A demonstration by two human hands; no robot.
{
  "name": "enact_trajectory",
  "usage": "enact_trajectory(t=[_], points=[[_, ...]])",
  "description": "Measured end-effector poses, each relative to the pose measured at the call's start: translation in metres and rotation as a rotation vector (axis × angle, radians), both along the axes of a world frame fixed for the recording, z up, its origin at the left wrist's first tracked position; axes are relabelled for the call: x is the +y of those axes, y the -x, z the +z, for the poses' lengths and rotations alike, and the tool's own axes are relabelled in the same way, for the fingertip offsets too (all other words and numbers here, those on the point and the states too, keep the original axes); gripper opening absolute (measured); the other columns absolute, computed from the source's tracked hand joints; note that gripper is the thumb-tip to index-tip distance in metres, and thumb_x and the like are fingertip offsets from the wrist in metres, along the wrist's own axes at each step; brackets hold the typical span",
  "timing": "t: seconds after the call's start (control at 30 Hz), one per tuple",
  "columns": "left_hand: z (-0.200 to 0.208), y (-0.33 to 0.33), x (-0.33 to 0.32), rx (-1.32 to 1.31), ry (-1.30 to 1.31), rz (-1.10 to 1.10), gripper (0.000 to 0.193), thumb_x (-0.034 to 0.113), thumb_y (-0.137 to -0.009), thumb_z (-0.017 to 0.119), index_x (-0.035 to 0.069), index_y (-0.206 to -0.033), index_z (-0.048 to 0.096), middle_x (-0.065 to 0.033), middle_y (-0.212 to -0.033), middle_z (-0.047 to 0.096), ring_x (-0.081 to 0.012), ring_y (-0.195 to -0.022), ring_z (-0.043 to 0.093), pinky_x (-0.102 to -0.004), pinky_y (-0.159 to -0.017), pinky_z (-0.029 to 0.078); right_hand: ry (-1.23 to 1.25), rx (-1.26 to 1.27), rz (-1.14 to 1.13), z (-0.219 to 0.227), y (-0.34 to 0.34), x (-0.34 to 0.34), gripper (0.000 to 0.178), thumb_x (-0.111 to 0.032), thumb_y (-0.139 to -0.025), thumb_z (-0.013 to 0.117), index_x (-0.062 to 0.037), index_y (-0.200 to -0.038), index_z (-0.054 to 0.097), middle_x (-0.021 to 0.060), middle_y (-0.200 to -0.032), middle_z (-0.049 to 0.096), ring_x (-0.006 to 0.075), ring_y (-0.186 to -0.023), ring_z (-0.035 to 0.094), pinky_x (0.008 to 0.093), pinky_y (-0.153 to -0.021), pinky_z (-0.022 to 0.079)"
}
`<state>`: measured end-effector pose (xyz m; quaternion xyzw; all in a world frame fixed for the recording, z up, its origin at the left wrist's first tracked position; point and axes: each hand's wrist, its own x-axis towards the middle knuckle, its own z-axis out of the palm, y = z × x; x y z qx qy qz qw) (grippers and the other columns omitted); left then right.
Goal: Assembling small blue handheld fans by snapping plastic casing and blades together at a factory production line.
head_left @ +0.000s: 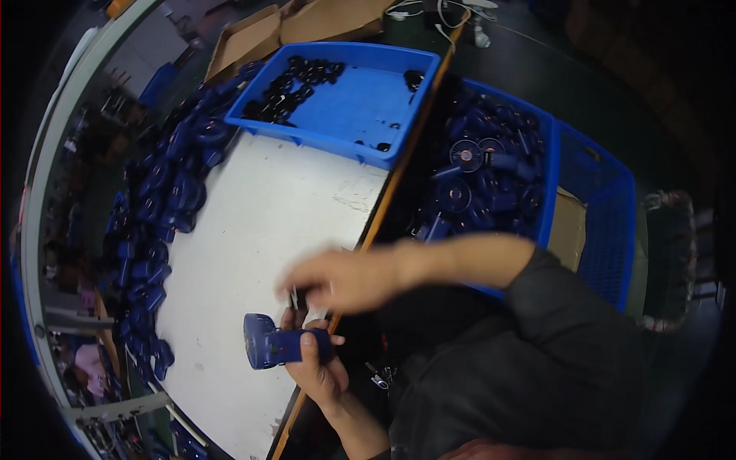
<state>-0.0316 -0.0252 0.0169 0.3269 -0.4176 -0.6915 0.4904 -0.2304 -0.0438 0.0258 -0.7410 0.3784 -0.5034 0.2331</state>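
The dark blue plastic housing [285,345], a handle with a round, flattened head at its far-left end, lies crosswise over the near edge of the white worktable [253,222], its head above the table top and its handle running back toward the person. It looks like a hollow moulded shell: probably light, stiff and smooth-skinned, so more likely to slide in a loose grasp than to bend; the handle seems the safest place to take it, since the round head is broader and may have thinner parts on its face. The left hand [318,366] is closed around that handle from below, thumb lying across the top of it, fingers wrapped under. The right hand [337,277] hangs just above the housing, blurred with motion; its fingers are bunched together and a small pale, thin piece shows under them, but I cannot tell whether it is pinched or only touched. Farther out from the housing, a long heap of blue housings [157,230] curves along the table's left rim; beyond the table's far end stands a shallow blue tray [360,100] with small black parts [295,84] in one corner, and to the right of the table edge a deep blue crate [590,192] holds more blue pieces.
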Motion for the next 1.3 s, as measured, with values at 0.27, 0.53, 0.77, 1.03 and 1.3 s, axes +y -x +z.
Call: enact_trajectory(t=[0.27, 0.53, 0.77, 1.03, 1.3], points=[[-0.003, -0.018, 0.01, 0.005, -0.174, -0.183, 0.046, 0.02, -0.093, 0.068, 0.0, -0.127, 0.045, -0.0115, -0.103, 0.059, -0.0186, -0.087, 0.06, -0.0201, -0.047, 0.051, 0.03, 0.107, 0.045, -0.003, -0.011, 0.051, 0.026, -0.01, -0.088, 0.067, -0.0007, -0.112, 0.063, 0.0157, -0.098, 0.056, 0.0332, -0.091, 0.063, 0.0412, -0.077, 0.052], [-0.01, -0.012, 0.033, 0.064, -0.195, -0.296, 0.07, 0.065, -0.093, 0.05, 0.005, -0.128, 0.044, -0.0131, -0.092, 0.06, -0.022, -0.068, 0.062, -0.024, -0.037, 0.048, 0.046, 0.287, 0.061, 0.016, -0.023, 0.037, 0.026, -0.023, -0.09, 0.065, -0.0039, -0.108, 0.062, 0.0134, -0.095, 0.058, 0.0275, -0.088, 0.062, 0.0376, -0.071, 0.053], [-0.001, 0.024, 0.037, 0.235, -0.365, -0.067, 0.058, 0.054, -0.1, 0.04, 0.01, -0.136, 0.047, -0.0082, -0.135, 0.051, -0.0231, -0.128, 0.049, -0.0388, -0.107, 0.041, 0.143, 0.346, -0.273, -0.005, -0.037, 0.069, 0.04, -0.03, -0.082, 0.069, -0.0075, -0.112, 0.058, 0.0085, -0.098, 0.056, 0.0239, -0.095, 0.054, 0.0367, -0.076, 0.045], [0.013, 0.054, 0.05, -0.677, 0.657, -0.304, 0.082, 0.048, -0.098, 0.049, -0.004, -0.154, 0.018, -0.0219, -0.159, 0.024, -0.0333, -0.149, 0.021, -0.0465, -0.121, 0.017, -0.127, -0.172, -0.342, -0.04, -0.01, 0.118, 0.06, -0.02, -0.073, 0.073, 0.0026, -0.124, 0.05, 0.0239, -0.113, 0.06, 0.0381, -0.103, 0.063, 0.045, -0.085, 0.05], [0.027, 0.034, 0.034, -0.784, 0.626, -0.35, 0.077, 0.045, -0.101, 0.047, -0.001, -0.156, 0.017, -0.0226, -0.16, 0.023, -0.0354, -0.15, 0.021, -0.0548, -0.119, 0.021, -0.645, 0.221, -1.332, -0.135, 0.288, 0.229, 0.042, -0.026, -0.08, 0.068, 0.0006, -0.111, 0.058, 0.0271, -0.103, 0.066, 0.0421, -0.099, 0.065, 0.0468, -0.088, 0.051]])
